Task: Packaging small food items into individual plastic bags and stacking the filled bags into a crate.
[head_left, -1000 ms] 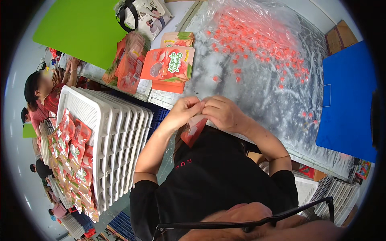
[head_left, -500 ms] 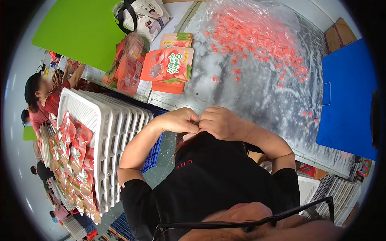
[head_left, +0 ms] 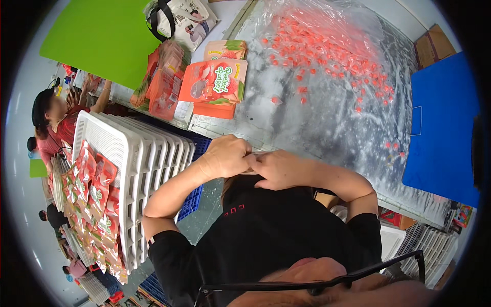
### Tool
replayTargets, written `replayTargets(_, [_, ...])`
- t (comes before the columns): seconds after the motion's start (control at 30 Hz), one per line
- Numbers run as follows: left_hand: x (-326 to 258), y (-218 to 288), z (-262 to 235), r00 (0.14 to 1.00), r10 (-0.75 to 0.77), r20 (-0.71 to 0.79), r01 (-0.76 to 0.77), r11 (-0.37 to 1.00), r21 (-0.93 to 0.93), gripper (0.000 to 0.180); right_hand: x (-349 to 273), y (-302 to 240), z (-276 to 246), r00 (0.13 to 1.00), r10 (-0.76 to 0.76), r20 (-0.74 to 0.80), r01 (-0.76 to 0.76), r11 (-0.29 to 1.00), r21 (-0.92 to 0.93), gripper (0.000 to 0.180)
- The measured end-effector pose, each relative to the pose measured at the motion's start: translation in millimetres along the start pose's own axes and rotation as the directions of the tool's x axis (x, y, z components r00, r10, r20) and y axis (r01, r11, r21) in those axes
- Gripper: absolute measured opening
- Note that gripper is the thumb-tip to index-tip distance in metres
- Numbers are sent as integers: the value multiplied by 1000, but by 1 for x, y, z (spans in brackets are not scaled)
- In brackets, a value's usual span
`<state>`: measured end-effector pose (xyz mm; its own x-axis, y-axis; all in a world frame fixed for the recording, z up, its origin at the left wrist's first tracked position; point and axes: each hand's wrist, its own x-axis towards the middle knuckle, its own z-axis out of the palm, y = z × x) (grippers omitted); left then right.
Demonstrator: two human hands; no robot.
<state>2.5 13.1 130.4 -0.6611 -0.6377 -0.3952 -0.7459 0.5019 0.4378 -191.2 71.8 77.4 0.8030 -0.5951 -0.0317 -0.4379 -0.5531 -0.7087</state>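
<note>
Close in front of my chest, at the near edge of the table, my two hands meet. My left hand [head_left: 228, 156] is closed, its fingers curled and pinching toward the right. My right hand [head_left: 279, 169] is closed too, thumb and fingers pressed against the left fingertips. A thin pale edge shows between and under the fingers; the rest of what they hold is hidden. Beyond them lies a stack of red-and-pink printed pouches [head_left: 215, 82]. Beside it, to the left, stands a bundle of clear-and-red pouches [head_left: 166, 84].
Many small wrapped red sweets [head_left: 327, 51] lie on the metal table [head_left: 245, 120] beside clear plastic film. At left, stacked white trays [head_left: 133, 153] hold filled pouches [head_left: 99, 204]. A green board [head_left: 102, 41], tote bag [head_left: 192, 25] and blue board [head_left: 442, 128] flank the table. A co-worker [head_left: 56, 115] works far left.
My right hand has turned and dropped slightly, its back now facing up more. My left hand has moved a little toward the left and curled over. The fingertips still meet.
</note>
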Motion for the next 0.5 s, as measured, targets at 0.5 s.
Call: replayTargets(0.5, [22, -21, 18, 932, 362, 8, -309, 807, -503, 98, -5, 5, -47, 965, 34, 260, -130, 924, 360, 40])
